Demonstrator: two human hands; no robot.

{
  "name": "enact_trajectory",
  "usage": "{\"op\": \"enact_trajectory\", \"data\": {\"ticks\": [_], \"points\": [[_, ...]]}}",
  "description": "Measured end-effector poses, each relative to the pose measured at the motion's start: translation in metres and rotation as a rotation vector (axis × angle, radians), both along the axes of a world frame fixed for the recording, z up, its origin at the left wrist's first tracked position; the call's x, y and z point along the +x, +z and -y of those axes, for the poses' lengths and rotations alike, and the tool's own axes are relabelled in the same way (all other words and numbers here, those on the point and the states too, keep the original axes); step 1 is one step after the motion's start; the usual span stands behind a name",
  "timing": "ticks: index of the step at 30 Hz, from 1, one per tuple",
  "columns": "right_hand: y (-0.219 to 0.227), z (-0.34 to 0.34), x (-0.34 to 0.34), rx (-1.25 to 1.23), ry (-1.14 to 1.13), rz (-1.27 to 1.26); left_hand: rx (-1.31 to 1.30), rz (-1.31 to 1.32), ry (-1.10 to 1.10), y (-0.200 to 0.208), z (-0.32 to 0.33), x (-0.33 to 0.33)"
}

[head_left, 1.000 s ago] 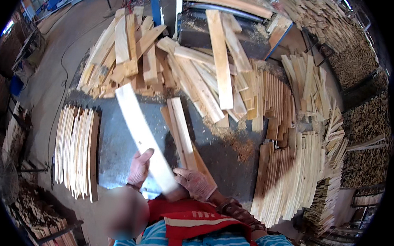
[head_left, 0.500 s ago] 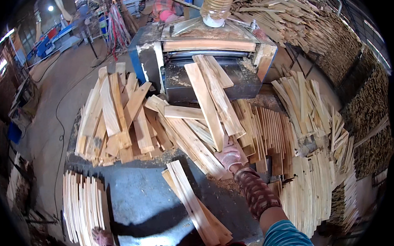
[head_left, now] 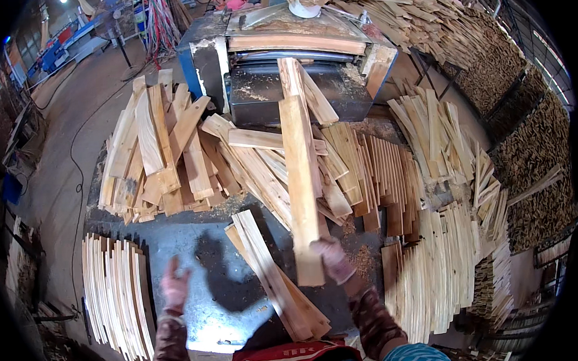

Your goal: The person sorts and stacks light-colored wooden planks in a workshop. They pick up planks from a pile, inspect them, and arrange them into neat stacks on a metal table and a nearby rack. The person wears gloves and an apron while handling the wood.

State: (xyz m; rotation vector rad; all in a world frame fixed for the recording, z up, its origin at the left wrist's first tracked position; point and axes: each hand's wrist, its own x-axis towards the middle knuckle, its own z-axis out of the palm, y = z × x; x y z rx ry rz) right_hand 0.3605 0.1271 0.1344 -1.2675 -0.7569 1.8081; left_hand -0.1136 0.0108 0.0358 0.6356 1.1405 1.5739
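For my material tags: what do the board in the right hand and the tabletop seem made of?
Board: wood, apparently unfinished, judging by its yellowish tone and matte face. Tabletop: perhaps smooth metal, given its grey sheen and glare.

Honey-yellow board (head_left: 302, 199), faintly grained, in right hand (head_left: 335, 260). Beside it, cream-and-tan boards (head_left: 271, 270) on slate-grey bench (head_left: 204, 309), bluish-white glare toward near edge. Left stack (head_left: 115, 297) striped cream and brown; right stack (head_left: 437, 271) pale yellow, row behind (head_left: 400, 181) reddish brown. Machine (head_left: 258, 94) black in front, blue and patchy white at side. Worker's sleeves (head_left: 371, 320) brown with paler patches; shirt (head_left: 413, 359) turquoise, white-striped; apron (head_left: 298, 356) red, cream-banded.
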Motion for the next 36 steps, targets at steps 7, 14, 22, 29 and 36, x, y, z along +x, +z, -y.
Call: {"op": "enact_trajectory", "data": {"ticks": [7, 14, 22, 29, 36], "points": [[-0.014, 0.036, -0.069, 0.685, 0.383, 0.781, -0.388, -0.005, -0.557, 0.105, -0.116, 0.231], [0.021, -0.145, -0.032, 0.388, -0.015, 1.108, -0.21, -0.294, -0.436, 0.046, -0.042, 0.124], [-0.027, -0.154, 0.0, 0.38, -0.212, 0.775, -0.612, -1.104, -0.174, 0.071, 0.131, 0.039], [-0.005, 0.003, 0.028, 0.454, -0.305, 0.525, -0.938, -1.33, 0.128, -0.006, 0.254, -0.071], [0.002, 0.117, 0.05, 0.189, -0.375, 0.386, -1.211, -1.441, 0.501, 0.001, 0.234, -0.065]]}}
